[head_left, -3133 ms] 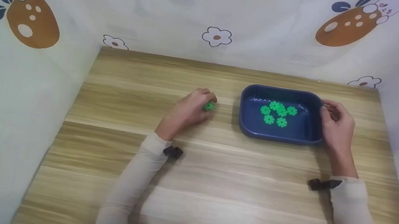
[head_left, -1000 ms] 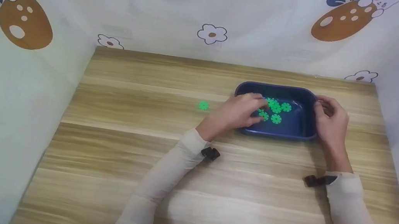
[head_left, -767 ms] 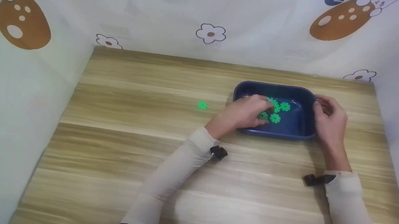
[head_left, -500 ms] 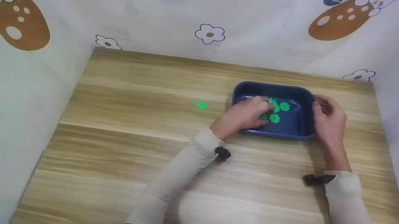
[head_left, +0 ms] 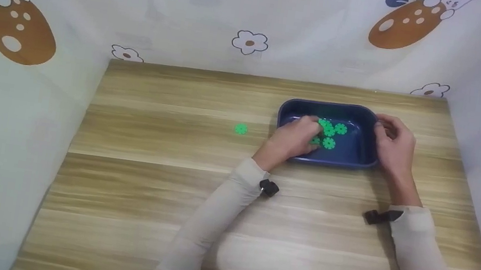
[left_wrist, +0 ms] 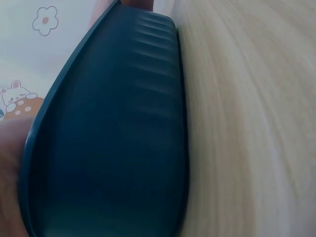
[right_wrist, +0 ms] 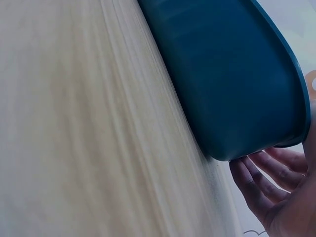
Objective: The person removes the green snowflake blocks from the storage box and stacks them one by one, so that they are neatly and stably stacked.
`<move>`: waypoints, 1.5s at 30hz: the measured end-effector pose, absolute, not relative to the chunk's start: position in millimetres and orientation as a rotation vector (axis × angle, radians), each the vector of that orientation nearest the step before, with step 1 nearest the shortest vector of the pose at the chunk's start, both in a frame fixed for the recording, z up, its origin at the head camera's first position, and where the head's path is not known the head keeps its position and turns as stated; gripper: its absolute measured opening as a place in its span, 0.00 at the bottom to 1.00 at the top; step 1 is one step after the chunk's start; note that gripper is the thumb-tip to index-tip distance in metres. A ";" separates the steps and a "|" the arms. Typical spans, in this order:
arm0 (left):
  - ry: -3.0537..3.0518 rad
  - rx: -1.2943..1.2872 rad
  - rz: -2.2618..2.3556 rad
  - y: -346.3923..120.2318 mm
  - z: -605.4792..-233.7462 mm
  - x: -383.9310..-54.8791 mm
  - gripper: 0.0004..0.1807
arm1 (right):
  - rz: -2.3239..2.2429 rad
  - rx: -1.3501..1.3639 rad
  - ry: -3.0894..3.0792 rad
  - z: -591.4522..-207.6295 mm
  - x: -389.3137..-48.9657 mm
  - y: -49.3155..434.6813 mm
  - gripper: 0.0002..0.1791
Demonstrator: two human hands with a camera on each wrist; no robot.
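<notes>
we're gripping blue tray (head_left: 352, 156), right hand (head_left: 396, 145) likely steadying; left hand (head_left: 295, 136) hanging inside by green discs (head_left: 328, 143), grasp unclear.

In the head view, the bare left hand (head_left: 294, 135) covers the near-left part of the glossy dark blue, round-cornered rectangular tray (head_left: 351, 149); its fingertips are partly hidden beside the small green, notched, flower-shaped discs (head_left: 328, 143), so whether they pinch one cannot be told. Overlapped and half covered, the discs defy a sure count. The tray's own walls hide its contents from both wrist views, whose edges crop the tray. The right wrist view cuts off part of the bare right hand (right_wrist: 291, 205).
</notes>
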State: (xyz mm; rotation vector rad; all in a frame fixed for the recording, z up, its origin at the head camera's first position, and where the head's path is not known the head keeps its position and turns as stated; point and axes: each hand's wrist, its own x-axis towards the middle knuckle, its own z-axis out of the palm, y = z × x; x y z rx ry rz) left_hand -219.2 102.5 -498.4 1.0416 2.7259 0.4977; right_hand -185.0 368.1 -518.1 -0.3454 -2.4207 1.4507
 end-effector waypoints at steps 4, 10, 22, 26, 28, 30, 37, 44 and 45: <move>2.734 1.000 0.496 101.7 -498.1 -217.9 0.16 | 1.472 -0.338 -2.422 -519.1 -186.0 367.6 0.17; 2.721 1.008 0.519 101.6 -496.5 -217.2 0.14 | 1.446 -0.336 -2.432 -518.5 -185.3 368.2 0.17; 2.736 1.056 0.533 101.2 -494.7 -217.2 0.13 | 1.435 -0.350 -2.439 -518.6 -184.6 368.8 0.17; 2.729 1.061 0.531 101.6 -495.2 -217.9 0.14 | 1.445 -0.352 -2.432 -519.0 -185.1 368.8 0.17; 2.725 1.058 0.529 101.8 -495.3 -218.2 0.15 | 1.449 -0.355 -2.430 -519.2 -185.3 368.8 0.17; 2.724 1.061 0.530 102.1 -495.2 -218.5 0.15 | 1.448 -0.362 -2.431 -519.8 -185.2 369.2 0.17; 2.725 1.050 0.518 103.3 -494.9 -218.7 0.16 | 1.456 -0.371 -2.435 -520.0 -184.0 369.5 0.17; 2.726 1.119 0.539 102.4 -496.4 -218.7 0.15 | 1.443 -0.357 -2.439 -519.9 -184.6 370.0 0.17; 2.733 1.137 0.537 102.1 -496.5 -218.8 0.15 | 1.439 -0.354 -2.439 -520.0 -184.5 370.1 0.17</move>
